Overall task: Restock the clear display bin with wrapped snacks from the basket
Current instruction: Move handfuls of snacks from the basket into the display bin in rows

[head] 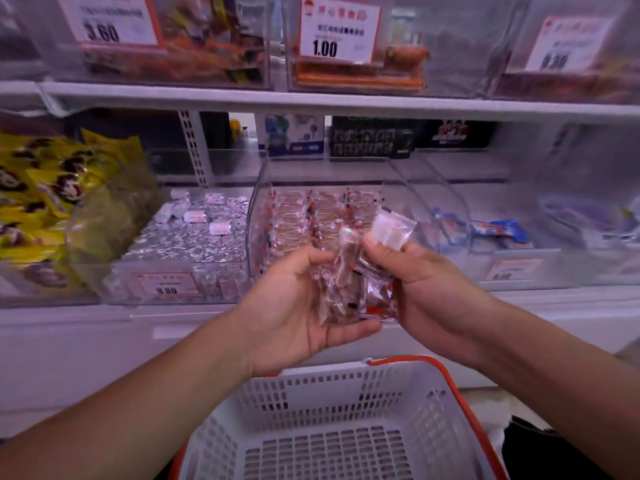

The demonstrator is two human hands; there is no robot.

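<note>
Before clear bin [256,216] rim: left hand [298,306], right hand [426,289] grip snacks [349,292].

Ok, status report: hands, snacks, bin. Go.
Left hand cradles a bunch of wrapped snacks; right hand pinches packets at the same bunch. Held above the basket, before the clear display bin. Nothing in the way.

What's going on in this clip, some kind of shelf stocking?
Yes. A person stands at a shop shelf holding a bunch of wrapped snacks between both hands: the left hand cups them from below, the right hand pinches the top packets. They are held just in front of the clear display bin, which already has rows of similar packets. The white basket below looks empty in the part that shows.
</note>
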